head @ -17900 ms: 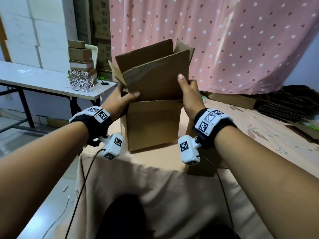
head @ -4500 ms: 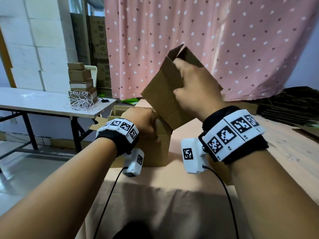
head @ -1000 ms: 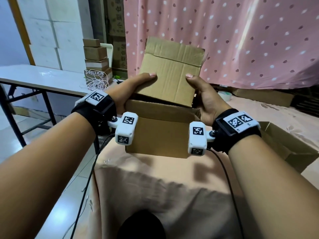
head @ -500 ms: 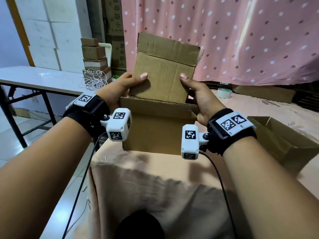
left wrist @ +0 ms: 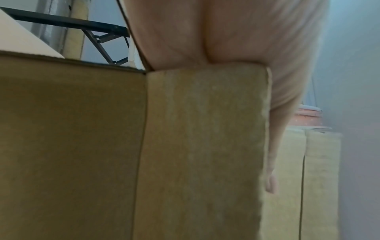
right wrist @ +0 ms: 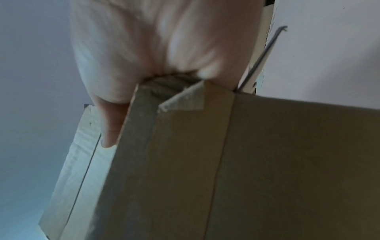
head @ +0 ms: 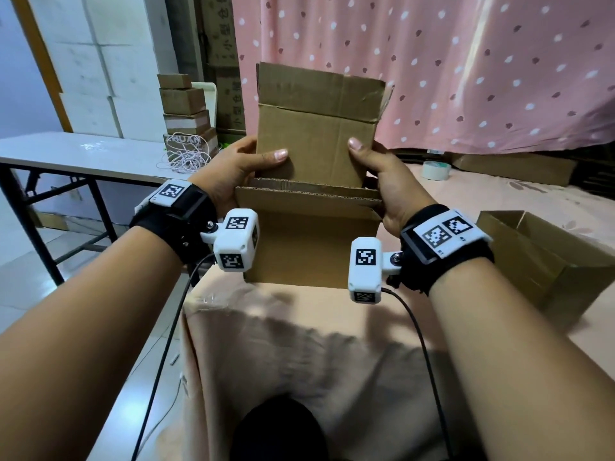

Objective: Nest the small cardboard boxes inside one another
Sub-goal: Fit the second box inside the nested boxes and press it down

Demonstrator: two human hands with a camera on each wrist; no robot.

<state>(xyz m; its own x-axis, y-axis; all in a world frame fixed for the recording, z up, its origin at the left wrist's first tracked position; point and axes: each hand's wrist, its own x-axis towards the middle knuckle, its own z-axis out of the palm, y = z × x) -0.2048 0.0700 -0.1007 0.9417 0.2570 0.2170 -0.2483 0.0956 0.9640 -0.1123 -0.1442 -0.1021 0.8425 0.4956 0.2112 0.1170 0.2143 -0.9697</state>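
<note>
Grip the inner box (head: 316, 134), light, thin-walled and easily crushed, by its side walls as your left hand (head: 233, 171) and right hand (head: 386, 181) do, standing partly, apparently, inside the outer box (head: 309, 247) on the near table.

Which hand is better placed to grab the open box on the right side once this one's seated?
Right. The right hand is nearer the open box; the left hand, gripping the inner box from the far side, would have to cross over.
</note>
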